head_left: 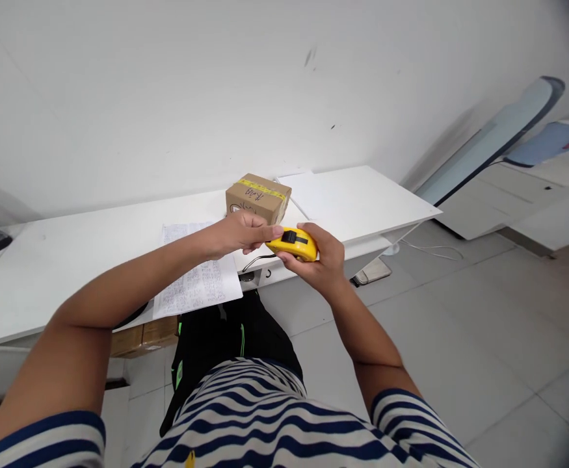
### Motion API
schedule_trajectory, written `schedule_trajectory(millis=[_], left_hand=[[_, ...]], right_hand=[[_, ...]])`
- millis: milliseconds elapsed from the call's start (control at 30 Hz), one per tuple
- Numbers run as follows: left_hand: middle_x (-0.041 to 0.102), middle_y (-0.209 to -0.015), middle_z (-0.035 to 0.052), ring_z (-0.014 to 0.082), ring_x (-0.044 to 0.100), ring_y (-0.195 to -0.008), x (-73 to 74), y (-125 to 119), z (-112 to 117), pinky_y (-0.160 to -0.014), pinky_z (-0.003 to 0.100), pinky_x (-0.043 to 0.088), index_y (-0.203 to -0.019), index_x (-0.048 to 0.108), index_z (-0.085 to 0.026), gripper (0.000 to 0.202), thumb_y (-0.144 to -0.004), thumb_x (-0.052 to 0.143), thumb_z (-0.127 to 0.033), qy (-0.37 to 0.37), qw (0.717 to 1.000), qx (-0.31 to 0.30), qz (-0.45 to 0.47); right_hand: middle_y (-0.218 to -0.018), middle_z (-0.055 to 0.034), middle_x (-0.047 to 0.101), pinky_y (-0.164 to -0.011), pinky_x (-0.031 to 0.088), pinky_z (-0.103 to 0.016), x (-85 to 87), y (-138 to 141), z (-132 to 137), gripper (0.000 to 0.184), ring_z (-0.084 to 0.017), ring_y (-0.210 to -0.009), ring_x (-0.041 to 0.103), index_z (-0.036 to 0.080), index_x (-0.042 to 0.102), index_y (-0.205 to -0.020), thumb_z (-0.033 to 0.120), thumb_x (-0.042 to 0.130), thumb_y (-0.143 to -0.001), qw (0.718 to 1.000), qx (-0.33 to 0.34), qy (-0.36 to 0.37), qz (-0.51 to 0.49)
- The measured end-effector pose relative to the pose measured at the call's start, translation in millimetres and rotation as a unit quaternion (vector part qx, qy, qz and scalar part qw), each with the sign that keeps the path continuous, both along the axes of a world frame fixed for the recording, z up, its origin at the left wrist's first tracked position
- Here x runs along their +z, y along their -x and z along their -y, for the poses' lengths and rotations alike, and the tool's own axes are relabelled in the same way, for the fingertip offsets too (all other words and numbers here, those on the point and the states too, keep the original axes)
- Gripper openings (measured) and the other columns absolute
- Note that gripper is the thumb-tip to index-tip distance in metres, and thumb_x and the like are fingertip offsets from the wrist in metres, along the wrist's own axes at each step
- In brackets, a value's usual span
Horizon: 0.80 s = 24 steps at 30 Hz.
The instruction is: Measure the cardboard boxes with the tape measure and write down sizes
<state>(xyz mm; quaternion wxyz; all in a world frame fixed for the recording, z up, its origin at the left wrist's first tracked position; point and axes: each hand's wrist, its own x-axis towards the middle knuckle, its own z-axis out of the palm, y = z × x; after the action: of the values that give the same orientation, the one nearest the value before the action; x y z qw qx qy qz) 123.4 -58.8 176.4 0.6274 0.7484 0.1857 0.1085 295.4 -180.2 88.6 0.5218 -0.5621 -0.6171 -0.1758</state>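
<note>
A yellow tape measure (300, 246) with a black slide button on its side is held up over the front of the white desk. My right hand (327, 253) grips its body, thumb below and fingers over the top. At its left end, my left hand (245, 233) is closed, the thumb pressed to the tape measure's tip and the other fingers curled. Whether any blade is pulled out is hidden by the left fingers. Just behind my hands, a taped cardboard box (259, 197) with black handwriting sits on the desk. A dark cord loop (257, 259) shows beneath them.
Handwritten sheets (199, 286) lie on the white desk (93, 234), overhanging its front edge. More white paper (304, 188) is behind the box. Cardboard boxes (145, 336) stand under the desk. A glass panel (493, 143) leans at the right, by a white cabinet (489, 195).
</note>
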Motion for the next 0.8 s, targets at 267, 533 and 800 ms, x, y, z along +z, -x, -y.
schedule_trajectory(millis=[267, 533, 800], left_hand=[[0.036, -0.043, -0.0064, 0.0015, 0.032, -0.040, -30.1, 0.5, 14.9, -0.043, 0.021, 0.030, -0.050, 0.047, -0.017, 0.057, -0.071, 0.087, -0.051, 0.183, 0.975, 0.079, 0.094], [0.038, -0.042, -0.0068, 0.0008, 0.030, -0.038, -53.2, 49.2, 24.2, -0.045, 0.021, 0.032, -0.049, 0.051, -0.016, 0.047, -0.071, 0.088, -0.033, 0.244, 0.957, 0.134, 0.077], [0.024, -0.036, -0.0075, 0.0061, 0.031, -0.034, -22.8, 90.9, -35.2, -0.051, 0.027, 0.037, -0.043, 0.039, -0.020, 0.053, -0.091, 0.061, -0.023, 0.218, 0.923, 0.305, 0.091]], right_hand=[[-0.098, -0.0060, 0.070, -0.072, 0.057, -0.033, -4.3, 19.6, 5.1, 0.049, -0.020, -0.081, 0.067, 0.024, 0.063, -0.116, 0.061, 0.068, -0.083, 0.990, 0.049, 0.076, -0.111], [-0.087, -0.0030, 0.071, -0.069, 0.058, -0.032, -65.2, 71.2, 33.4, 0.039, -0.018, -0.071, 0.065, 0.025, 0.066, -0.109, 0.053, 0.070, -0.083, 0.971, 0.058, 0.141, -0.186], [-0.099, -0.0066, 0.076, -0.075, 0.060, -0.036, -81.2, 39.3, 50.2, 0.040, -0.023, -0.081, 0.072, 0.024, 0.070, -0.112, 0.047, 0.074, -0.080, 0.974, 0.046, 0.177, -0.133]])
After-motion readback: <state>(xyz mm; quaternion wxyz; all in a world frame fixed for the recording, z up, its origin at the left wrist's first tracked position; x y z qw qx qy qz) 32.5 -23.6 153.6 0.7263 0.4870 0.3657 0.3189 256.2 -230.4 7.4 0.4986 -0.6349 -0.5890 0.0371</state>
